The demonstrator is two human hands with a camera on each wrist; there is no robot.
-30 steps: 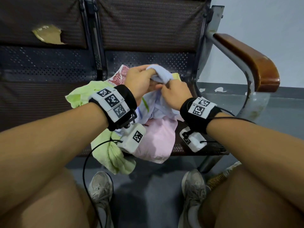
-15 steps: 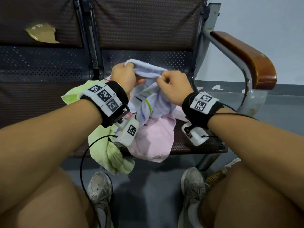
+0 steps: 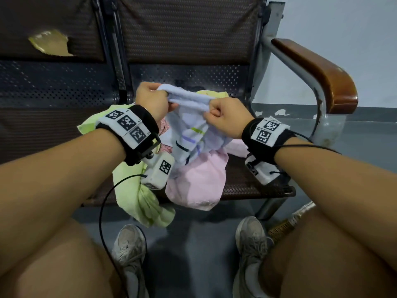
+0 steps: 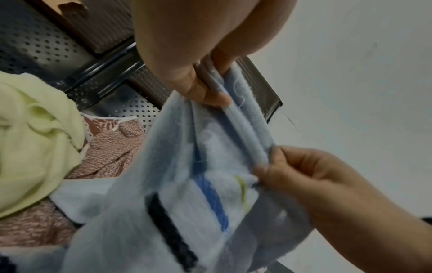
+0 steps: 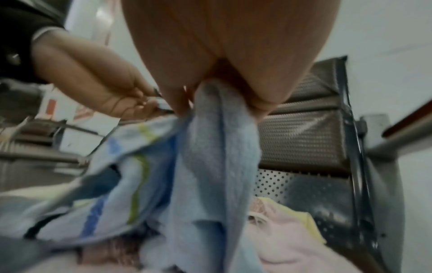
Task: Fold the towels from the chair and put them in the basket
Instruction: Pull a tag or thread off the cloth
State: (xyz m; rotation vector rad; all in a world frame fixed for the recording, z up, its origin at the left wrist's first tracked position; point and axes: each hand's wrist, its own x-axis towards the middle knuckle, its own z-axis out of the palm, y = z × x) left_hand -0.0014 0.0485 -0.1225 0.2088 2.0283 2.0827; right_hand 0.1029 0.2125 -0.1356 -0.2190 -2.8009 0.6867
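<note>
The pale blue towel (image 3: pixel 189 134), striped in blue, green and black, is hanging over the chair (image 3: pixel 253 177) seat, its top hem stretched between both hands. The left hand (image 3: pixel 151 100) and right hand (image 3: pixel 227 117) are each pinching that hem with curled fingers. Beneath it a pink towel (image 3: pixel 199 179), a green towel (image 3: pixel 137 194) and what may be a brownish patterned towel (image 4: pixel 112 147) are lying heaped on the dark perforated seat. A wooden armrest (image 3: pixel 318 69) and grey wall are standing beyond.

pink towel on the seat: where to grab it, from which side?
Probably the pink towel's front lobe, which droops past the seat edge: pinch it from the front. It hangs free there; farther back the blue striped towel, gripped by both hands, covers it.
</note>
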